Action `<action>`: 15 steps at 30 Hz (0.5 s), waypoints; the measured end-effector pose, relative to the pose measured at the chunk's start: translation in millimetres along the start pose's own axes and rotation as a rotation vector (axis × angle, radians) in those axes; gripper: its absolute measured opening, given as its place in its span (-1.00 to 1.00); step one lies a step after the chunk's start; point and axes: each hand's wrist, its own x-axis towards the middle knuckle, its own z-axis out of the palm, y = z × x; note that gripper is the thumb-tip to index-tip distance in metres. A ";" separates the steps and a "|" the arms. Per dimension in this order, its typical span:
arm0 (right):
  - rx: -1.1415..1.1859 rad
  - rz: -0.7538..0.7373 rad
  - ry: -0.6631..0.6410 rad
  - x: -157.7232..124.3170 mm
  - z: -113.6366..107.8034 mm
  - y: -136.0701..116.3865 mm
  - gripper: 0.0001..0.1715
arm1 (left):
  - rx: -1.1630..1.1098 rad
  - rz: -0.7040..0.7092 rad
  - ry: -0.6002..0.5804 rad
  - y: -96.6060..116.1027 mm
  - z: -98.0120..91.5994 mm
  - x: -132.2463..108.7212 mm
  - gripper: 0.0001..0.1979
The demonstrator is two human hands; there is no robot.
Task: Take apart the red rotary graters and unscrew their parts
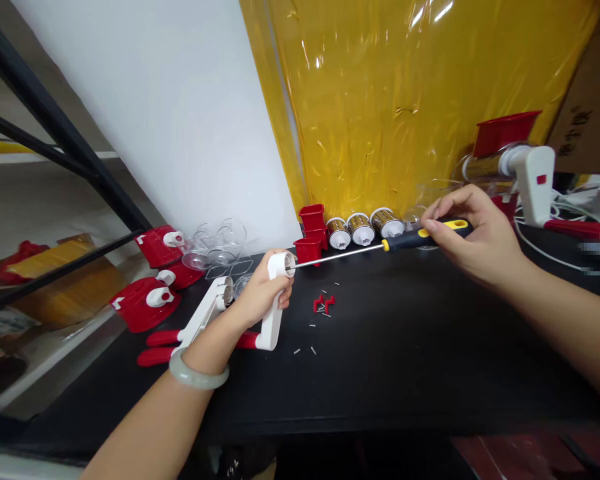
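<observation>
My left hand (266, 291) is wrapped round a white crank handle (270, 325) with a red grip, its round socket end turned to the right. Between the fingers of my right hand (467, 233) is a screwdriver (407, 239) with a black and yellow handle. The screwdriver's long shaft points left, and its tip is inside the socket of the crank handle. Below and right of my left hand, two small red parts (329, 304) and several small screws (313, 350) lie on the black table (405, 373).
Further white crank handles (205, 313) and red bases (145, 303) sit at the left, near clear plastic parts (220, 243). Behind are red hoppers (309, 249) and metal grating drums (361, 229). An assembled grater (533, 180) stands at the right, beside cables.
</observation>
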 end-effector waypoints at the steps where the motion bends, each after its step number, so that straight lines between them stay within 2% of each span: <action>1: -0.020 -0.002 0.009 0.0 -0.2 0.6 -0.66 | -0.004 -0.002 0.006 -0.8 0.6 0.0 -0.57; 3: -0.018 0.057 0.000 -0.2 -0.3 2.5 -0.61 | 0.022 0.022 0.045 -3.9 1.4 0.5 -0.57; 4: 0.013 0.135 -0.034 -0.4 -0.3 3.6 -0.56 | 0.058 0.046 0.072 -5.8 1.2 0.8 -0.57; 7: 0.015 0.472 -0.268 -0.7 -0.3 7.6 -0.34 | 0.246 0.146 0.163 -11.8 -1.6 1.0 -0.56; 9: -0.174 0.578 -0.450 -0.4 0.2 10.2 -0.23 | 0.366 0.221 0.223 -15.3 -4.3 0.7 -0.55; 11: -0.344 0.549 -0.556 0.0 1.6 12.6 -0.19 | 0.435 0.274 0.264 -18.0 -6.4 0.5 -0.54; 12: -0.384 0.507 -0.569 0.0 2.6 13.7 -0.18 | 0.444 0.285 0.276 -19.1 -6.9 0.6 -0.54; 15: -0.413 0.320 -0.483 -0.7 4.8 16.7 -0.25 | 0.390 0.262 0.283 -20.5 -6.4 1.5 -0.54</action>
